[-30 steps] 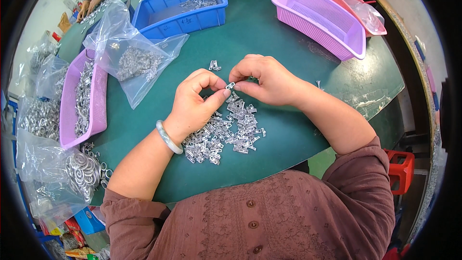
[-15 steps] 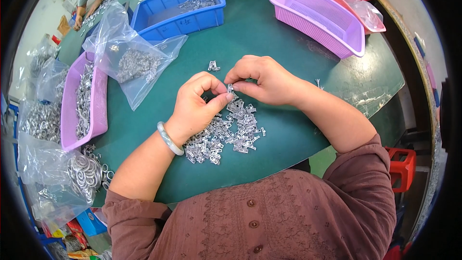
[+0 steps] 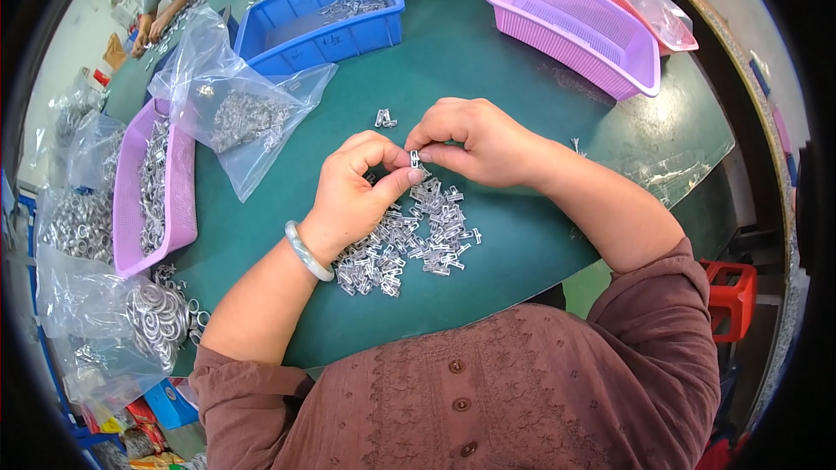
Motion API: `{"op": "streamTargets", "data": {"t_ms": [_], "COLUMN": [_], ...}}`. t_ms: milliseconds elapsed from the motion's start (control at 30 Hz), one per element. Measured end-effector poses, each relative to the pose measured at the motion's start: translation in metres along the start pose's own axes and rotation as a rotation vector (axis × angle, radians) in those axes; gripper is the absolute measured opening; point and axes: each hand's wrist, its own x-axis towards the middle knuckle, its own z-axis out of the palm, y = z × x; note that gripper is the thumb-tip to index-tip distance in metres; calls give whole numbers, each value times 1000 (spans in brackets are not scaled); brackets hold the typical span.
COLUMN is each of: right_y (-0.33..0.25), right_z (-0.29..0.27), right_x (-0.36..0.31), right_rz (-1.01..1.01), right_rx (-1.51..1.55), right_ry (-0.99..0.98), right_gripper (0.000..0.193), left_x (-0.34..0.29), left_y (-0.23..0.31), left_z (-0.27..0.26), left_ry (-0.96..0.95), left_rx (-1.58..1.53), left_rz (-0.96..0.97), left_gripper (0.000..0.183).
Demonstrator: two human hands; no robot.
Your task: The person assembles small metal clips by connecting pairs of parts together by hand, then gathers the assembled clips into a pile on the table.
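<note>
A small silver metal buckle [image 3: 415,159] is pinched between the fingertips of my left hand [image 3: 355,184] and my right hand [image 3: 477,141], which meet over the middle of the green table. Both hands are closed on it, thumbs against forefingers. Just below them lies a loose pile of similar metal buckles [image 3: 442,231], partly hidden by my left hand and wrist. A few more buckles [image 3: 385,118] lie apart, beyond my hands. Finer detail of the held piece is too small to make out.
A blue bin [image 3: 318,50] and a clear bag of small metal parts [image 3: 248,122] stand at the far left. Beside my left arm is a purple basket [image 3: 180,183] of parts, with bagged metal rings [image 3: 161,313]. Another purple basket [image 3: 566,57] sits far right. A co-worker's hands [image 3: 150,33] work at upper left.
My hands stay nearly in place, the buckle still between them and turned slightly. The whole view has shifted a little. The co-worker's hands at the upper left have come closer together.
</note>
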Motion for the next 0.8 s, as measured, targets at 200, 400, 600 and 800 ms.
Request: {"op": "streamTargets", "data": {"t_ms": [200,400,600,800], "right_y": [1,0,-1,-4], "right_z": [0,-2,-2,2], "right_x": [0,0,1,3], "right_rz": [4,-7,-62,-153], "right_rx": [-5,-35,-128,-225], "right_ry": [-6,26,85,133], "right_gripper": [12,11,10,12], "left_x": [0,1,0,1], "left_y": [0,-2,-6,-5], "left_z": [0,0,-1,-1], "left_ry": [4,40,103,122], "left_rx": [-14,-10,-44,-72], "left_rz": [-22,-18,-15,4], "left_gripper": [13,10,6,7]}}
